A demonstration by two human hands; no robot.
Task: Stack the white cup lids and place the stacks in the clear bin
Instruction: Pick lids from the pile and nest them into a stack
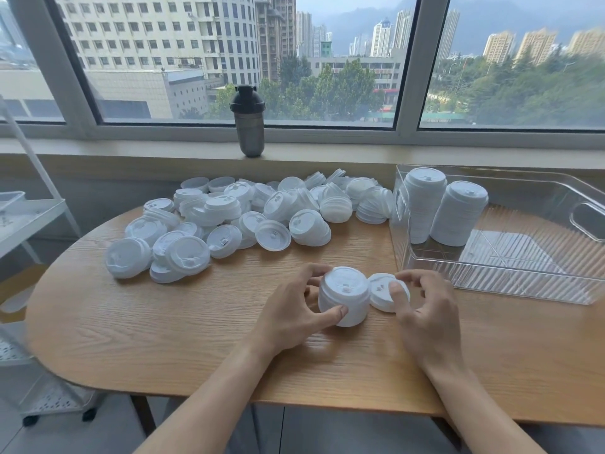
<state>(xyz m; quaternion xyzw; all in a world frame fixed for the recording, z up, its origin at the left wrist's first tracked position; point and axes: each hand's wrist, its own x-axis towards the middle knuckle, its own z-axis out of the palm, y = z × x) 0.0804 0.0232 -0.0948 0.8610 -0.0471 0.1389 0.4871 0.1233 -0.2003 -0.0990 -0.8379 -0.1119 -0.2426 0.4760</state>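
- Both hands work close together at the near middle of the desk [163, 339], a pale oval wooden top.
- Left hand [294, 309] curls round a short stack of white lids [343, 296] standing upright on the desk, thumb pressed to its near side and fingers wrapped behind it.
- Right hand [425, 306] pinches a single lid [383, 291] just to the right of that stack, thumb on its top face and fingers curved over its far edge; the lid tilts and leans against the stack.
- So the loose lid lies to the right of the stack, touching it, and at a lower level than the stack's top. Adding it probably calls for a lift and a short move leftward by the right hand, while the left hand steadies the stack.
- Beyond the hands, a large loose pile of lids [248, 217] spreads across the far left and middle of the desk, nearer the left hand.
- To the right and beyond sits the clear bin [523, 283], nearer the right hand. Two tall finished stacks [458, 214] stand upright in its far left corner, side by side.
- A dark shaker bottle [247, 122] stands on the windowsill behind the pile.
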